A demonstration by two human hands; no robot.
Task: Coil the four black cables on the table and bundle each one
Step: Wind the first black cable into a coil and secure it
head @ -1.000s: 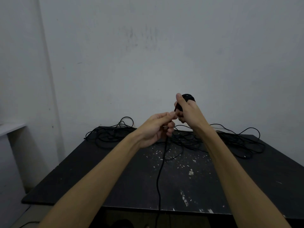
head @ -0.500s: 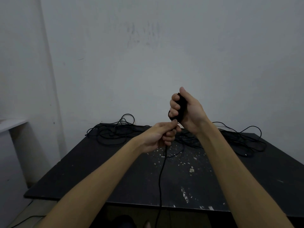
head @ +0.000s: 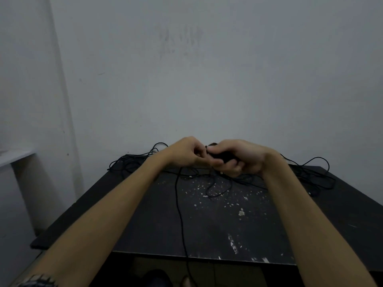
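My right hand [head: 238, 156] grips a small black coil of cable [head: 220, 155], held above the far half of the black table [head: 145, 220]. My left hand [head: 187, 154] meets it from the left and pinches the cable strand right at the coil. From the hands a loose black strand [head: 179, 214] hangs down across the table and drops over its front edge. Tangled black cables [head: 132, 162] lie along the table's far left, and more loops [head: 315, 179] spread at the far right. Most of the coil is hidden by my fingers.
The tabletop carries white paint specks [head: 241, 212] near its middle. A grey wall [head: 207, 79] stands right behind the table. A pale shelf or ledge [head: 14, 156] juts out at the left edge of view.
Both hands have dropped lower and closer to the table. My right hand turned from holding the coil upright to holding it sideways, and the left hand closed in against it.
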